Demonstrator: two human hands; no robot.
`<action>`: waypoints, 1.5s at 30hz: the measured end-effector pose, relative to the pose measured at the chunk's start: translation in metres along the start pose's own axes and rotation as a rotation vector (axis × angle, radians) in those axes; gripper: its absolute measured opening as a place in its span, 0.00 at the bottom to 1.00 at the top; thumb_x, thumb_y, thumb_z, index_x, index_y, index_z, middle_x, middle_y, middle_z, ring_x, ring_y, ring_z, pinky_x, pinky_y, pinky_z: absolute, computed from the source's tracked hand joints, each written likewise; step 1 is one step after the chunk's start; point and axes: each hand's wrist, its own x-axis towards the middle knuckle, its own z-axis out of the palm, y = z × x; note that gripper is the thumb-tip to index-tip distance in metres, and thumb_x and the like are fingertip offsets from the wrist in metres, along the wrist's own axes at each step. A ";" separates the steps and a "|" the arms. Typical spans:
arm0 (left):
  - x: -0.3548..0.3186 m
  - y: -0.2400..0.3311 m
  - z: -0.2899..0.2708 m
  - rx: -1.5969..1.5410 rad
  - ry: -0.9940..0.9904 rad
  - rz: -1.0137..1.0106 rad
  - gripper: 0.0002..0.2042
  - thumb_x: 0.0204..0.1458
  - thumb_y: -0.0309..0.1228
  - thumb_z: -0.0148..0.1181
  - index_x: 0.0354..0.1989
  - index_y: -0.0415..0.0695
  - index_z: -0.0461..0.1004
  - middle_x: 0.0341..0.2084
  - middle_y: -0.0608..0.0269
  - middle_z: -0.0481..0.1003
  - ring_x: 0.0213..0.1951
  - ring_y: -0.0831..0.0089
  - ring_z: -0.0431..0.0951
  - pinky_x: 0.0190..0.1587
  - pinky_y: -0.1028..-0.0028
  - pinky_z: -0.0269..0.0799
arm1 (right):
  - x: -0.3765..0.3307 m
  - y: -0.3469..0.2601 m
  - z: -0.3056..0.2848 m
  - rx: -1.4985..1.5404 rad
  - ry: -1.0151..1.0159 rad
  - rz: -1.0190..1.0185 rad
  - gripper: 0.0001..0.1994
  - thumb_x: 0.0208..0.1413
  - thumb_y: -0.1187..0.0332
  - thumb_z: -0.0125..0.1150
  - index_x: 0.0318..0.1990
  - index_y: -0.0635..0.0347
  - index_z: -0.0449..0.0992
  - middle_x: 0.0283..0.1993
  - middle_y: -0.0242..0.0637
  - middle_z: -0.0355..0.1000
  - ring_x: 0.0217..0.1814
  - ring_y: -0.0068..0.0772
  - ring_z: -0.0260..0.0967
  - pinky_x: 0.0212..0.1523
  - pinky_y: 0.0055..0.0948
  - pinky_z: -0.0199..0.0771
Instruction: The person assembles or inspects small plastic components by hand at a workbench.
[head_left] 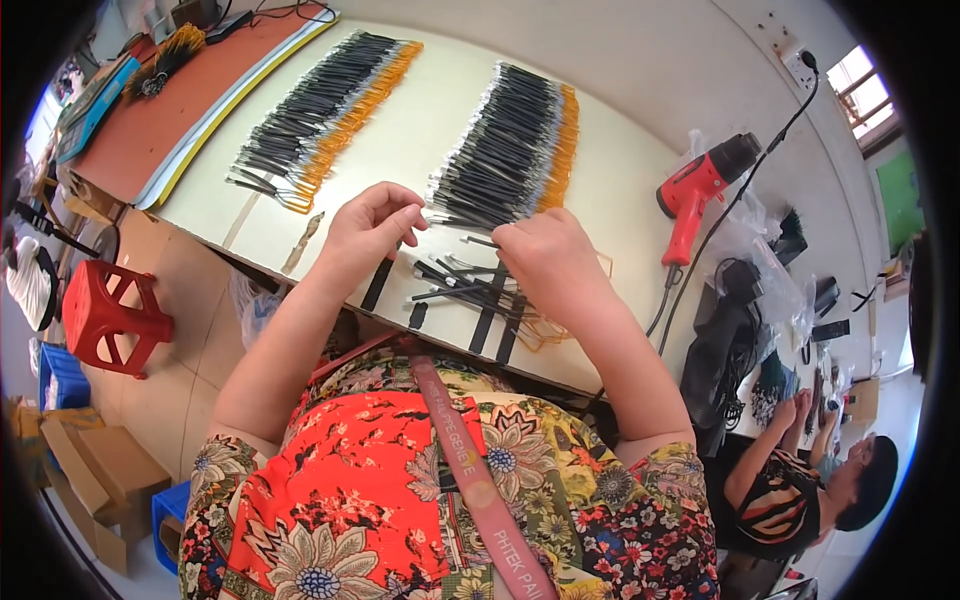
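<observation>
1. Black tubes (462,280) with thin orange wire ends lie in a loose pile on the pale surface (420,130), right at its near edge, between my two hands and partly under the right one.
2. My left hand (368,225) is just left of that pile, raised a little off the surface, fingertips pinched together; whatever is between them is too small to make out.
3. My right hand (545,262) sits over the right side of the pile, fingers curled downward and closed on one thin black tube that pokes out to the left.
4. Black tape strips (490,318) run from under the pile to the near edge of the surface.
5. Beyond the pile, touching its far side, a tidy row of finished tubes (515,150) stretches away, black on the left, orange ends on the right.
6. A second row (320,115) of the same kind lies farther left of the pile, well apart from the first.
7. A red heat gun (700,190) lies right of the pile, its black cord running up to a wall socket.
8. Left of the pile and below the surface, a red plastic stool (105,315) stands on the floor.
9. Far right of the pile, another person (800,490) works at a separate bench.
</observation>
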 end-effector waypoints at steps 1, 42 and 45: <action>0.000 0.002 0.003 0.001 -0.016 0.001 0.08 0.56 0.30 0.53 0.41 0.42 0.70 0.30 0.66 0.75 0.30 0.84 0.73 0.25 0.86 0.64 | 0.001 -0.001 -0.003 0.006 -0.003 0.026 0.04 0.45 0.73 0.60 0.30 0.58 0.71 0.23 0.37 0.69 0.30 0.43 0.67 0.35 0.39 0.65; 0.004 0.022 0.001 -0.408 0.000 0.031 0.05 0.57 0.32 0.52 0.36 0.44 0.68 0.32 0.56 0.76 0.31 0.73 0.80 0.22 0.83 0.69 | 0.020 -0.001 0.011 1.104 -0.269 0.561 0.10 0.54 0.65 0.58 0.38 0.63 0.76 0.34 0.32 0.75 0.37 0.18 0.70 0.39 0.20 0.69; 0.007 0.019 -0.006 -0.354 0.055 0.014 0.06 0.57 0.33 0.52 0.35 0.44 0.68 0.32 0.56 0.77 0.31 0.73 0.79 0.22 0.83 0.68 | 0.021 -0.008 -0.004 0.863 -0.238 0.576 0.11 0.51 0.66 0.61 0.37 0.63 0.77 0.34 0.32 0.75 0.37 0.18 0.69 0.39 0.20 0.68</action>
